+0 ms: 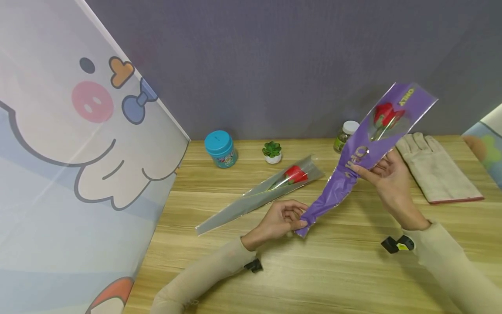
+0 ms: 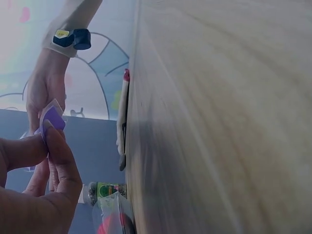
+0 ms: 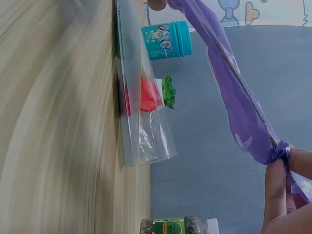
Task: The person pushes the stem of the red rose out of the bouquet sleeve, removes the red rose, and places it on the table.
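Note:
A red rose in a purple sleeve is held slantwise above the wooden table, bloom end up at the right. My left hand pinches its narrow lower tip. My right hand grips the sleeve's middle from the side. A second red rose in a clear sleeve lies flat on the table just behind my left hand, also seen as the clear sleeve in the right wrist view.
A teal jar, a small potted succulent and a white-capped bottle stand along the back edge. A beige glove lies at the right. A cartoon-printed panel closes the left side.

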Motion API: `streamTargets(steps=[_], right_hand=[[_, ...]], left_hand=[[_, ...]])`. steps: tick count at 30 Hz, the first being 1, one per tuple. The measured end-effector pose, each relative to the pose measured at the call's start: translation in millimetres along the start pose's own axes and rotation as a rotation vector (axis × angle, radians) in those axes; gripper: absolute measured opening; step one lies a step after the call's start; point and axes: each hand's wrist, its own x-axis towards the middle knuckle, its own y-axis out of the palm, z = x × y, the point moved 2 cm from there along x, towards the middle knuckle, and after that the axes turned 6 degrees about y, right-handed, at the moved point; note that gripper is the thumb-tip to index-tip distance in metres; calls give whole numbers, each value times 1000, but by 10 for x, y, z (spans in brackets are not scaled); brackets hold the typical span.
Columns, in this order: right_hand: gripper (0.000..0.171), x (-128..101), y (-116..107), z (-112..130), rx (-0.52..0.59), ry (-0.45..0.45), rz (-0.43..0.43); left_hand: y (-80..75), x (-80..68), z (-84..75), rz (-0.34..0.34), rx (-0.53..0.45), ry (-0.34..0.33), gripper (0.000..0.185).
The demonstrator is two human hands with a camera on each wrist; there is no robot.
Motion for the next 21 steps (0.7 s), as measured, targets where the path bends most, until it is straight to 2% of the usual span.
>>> streamTargets(steps=[6, 9, 15, 21], right_hand=[[58, -13, 12, -27, -17, -19, -1], [58, -21, 21, -46, 17, -14, 12], [57, -36, 31, -55, 10, 2, -13], [52, -54, 31, -44, 113, 25, -14]], left_hand=[[-11, 0, -24, -11, -23, -1, 35], [-12, 4, -15, -17, -30, -1, 34], [-15, 12, 4, -16, -18, 5, 34], [-24, 7, 22, 9, 32, -1, 35]])
